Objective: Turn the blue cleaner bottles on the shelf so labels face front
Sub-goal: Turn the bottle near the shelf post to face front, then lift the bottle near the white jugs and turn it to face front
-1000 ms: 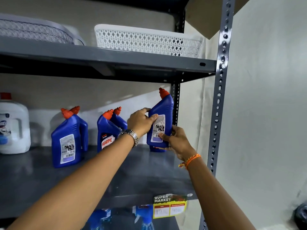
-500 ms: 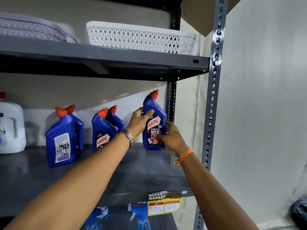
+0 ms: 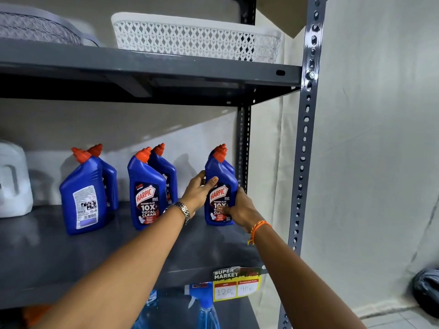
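Grey metal shelf (image 3: 99, 252) carries three front/back pairs of blue Harpic bottles. Left-end front bottle (image 3: 83, 195) shows its back label, not yet turned; middle front bottle (image 3: 147, 193) shows the Harpic label. Right-end front bottle (image 3: 219, 186), near the shelf's back right corner by the upright, stands upright, label to front. Left hand (image 3: 198, 192) wraps its left shoulder, thumb on the face; right hand (image 3: 240, 207) closed round its lower right side. Likely rigid plastic, smooth, fairly heavy if full; best held at the waist or base, not the red cap.
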Motion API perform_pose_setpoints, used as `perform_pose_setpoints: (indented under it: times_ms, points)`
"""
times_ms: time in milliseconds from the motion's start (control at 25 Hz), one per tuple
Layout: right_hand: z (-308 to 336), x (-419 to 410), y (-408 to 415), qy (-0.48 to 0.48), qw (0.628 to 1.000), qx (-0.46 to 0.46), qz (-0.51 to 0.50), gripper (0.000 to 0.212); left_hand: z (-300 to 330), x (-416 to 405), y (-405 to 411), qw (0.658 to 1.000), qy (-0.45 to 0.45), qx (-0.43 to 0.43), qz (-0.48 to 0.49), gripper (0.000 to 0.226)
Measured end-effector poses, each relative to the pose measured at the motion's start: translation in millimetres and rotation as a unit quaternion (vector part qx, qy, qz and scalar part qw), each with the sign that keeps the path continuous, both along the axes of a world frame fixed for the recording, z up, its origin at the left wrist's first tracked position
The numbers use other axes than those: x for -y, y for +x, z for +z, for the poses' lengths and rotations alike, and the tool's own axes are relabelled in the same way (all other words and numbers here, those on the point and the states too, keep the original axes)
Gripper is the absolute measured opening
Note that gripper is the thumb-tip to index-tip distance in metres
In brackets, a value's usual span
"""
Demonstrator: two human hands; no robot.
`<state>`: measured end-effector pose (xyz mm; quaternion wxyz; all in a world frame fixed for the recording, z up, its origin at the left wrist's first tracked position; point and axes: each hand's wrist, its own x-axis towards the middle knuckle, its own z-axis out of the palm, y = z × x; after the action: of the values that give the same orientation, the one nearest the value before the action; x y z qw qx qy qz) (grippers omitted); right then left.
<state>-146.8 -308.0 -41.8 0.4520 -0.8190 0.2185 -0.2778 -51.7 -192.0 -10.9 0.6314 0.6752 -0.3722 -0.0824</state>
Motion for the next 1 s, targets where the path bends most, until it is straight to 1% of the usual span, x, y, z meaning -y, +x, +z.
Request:
perform_pose_setpoints:
  times_ms: [80, 160, 240, 320, 360, 440, 520, 560, 600, 640, 680, 720, 760, 800, 840, 920, 960, 1000]
  points:
    - [-0.7, 1.7, 1.1, -0.001, 1.0, -0.002, 0.002, 0.066, 1.2, -0.6, -1.9, 1.0, 0.01, 0.007, 0.013, 0.043]
    - [0.4, -0.1, 0.6, 0.006, 1.0, -0.008, -0.003, 0.066, 5.1, -1.2, -6.3, 0.998, 0.038, 0.026, 0.048, 0.044]
    - [1.5, -0.6, -3.3, 0.004, 1.0, -0.021, -0.005, 0.064, 11.0, -10.0, -13.9, 0.989, 0.069, 0.068, 0.107, 0.044]
    - [7.5, 0.4, -12.3, 0.006, 1.0, -0.009, -0.013, 0.063, 21.9, -37.9, -21.4, 0.979, 0.058, 0.117, 0.154, 0.04]
    - [12.9, -1.3, -17.8, 0.01, 1.0, 0.012, -0.024, 0.064, 26.9, -58.9, -22.0, 0.979, 0.032, 0.129, 0.155, 0.036]
    - [26.5, -14.2, -28.9, 0.004, 0.995, 0.074, -0.067, 0.061, 32.3, -112.5, -18.2, 0.982, -0.042, 0.121, 0.14, 0.028]
    - [41.5, -50.2, -34.5, -0.058, 0.976, 0.18, -0.112, 0.055, 33.1, -171.9, -7.0, 0.973, -0.108, 0.101, 0.176, 0.025]
    - [47.7, -74.0, -34.6, -0.101, 0.956, 0.251, -0.117, 0.052, 30.8, -196.1, 2.7, 0.964, -0.133, 0.085, 0.212, 0.025]
    - [52.0, -101.1, -30.0, -0.13, 0.936, 0.312, -0.1, 0.05, 27.2, -217.8, 13.8, 0.951, -0.157, 0.069, 0.258, 0.026]
    - [52.5, -129.5, -21.4, -0.135, 0.924, 0.354, -0.059, 0.047, 22.8, -235.1, 26.1, 0.933, -0.18, 0.055, 0.306, 0.03]
    - [50.5, -156.6, -9.9, -0.114, 0.924, 0.365, 0.002, 0.043, 18.8, -248.7, 38.5, 0.916, -0.194, 0.042, 0.348, 0.034]
    - [46.6, -182.0, 6.0, -0.075, 0.933, 0.344, 0.073, 0.042, 15.2, -258.3, 50.4, 0.904, -0.197, 0.032, 0.378, 0.037]
    - [41.1, -205.9, 24.4, -0.042, 0.943, 0.298, 0.14, 0.042, 10.8, -265.7, 62.0, 0.9, -0.187, 0.023, 0.393, 0.041]
    - [34.5, -227.2, 45.5, -0.02, 0.951, 0.24, 0.192, 0.044, 5.5, -271.5, 74.3, 0.902, -0.171, 0.014, 0.396, 0.046]
    - [27.3, -243.2, 67.6, -0.022, 0.96, 0.179, 0.216, 0.048, 1.0, -275.4, 85.5, 0.909, -0.152, 0.003, 0.388, 0.051]
    - [15.8, -260.8, 107.9, -0.061, 0.974, 0.084, 0.201, 0.06, -5.0, -278.1, 103.5, 0.931, -0.115, -0.014, 0.346, 0.059]
    - [13.1, -262.8, 124.0, -0.072, 0.98, 0.044, 0.18, 0.066, -7.0, -278.2, 111.6, 0.945, -0.098, -0.012, 0.313, 0.058]
    - [11.4, -264.2, 139.6, -0.059, 0.985, 0.009, 0.163, 0.072, -7.5, -280.7, 119.2, 0.955, -0.078, -0.003, 0.285, 0.056]
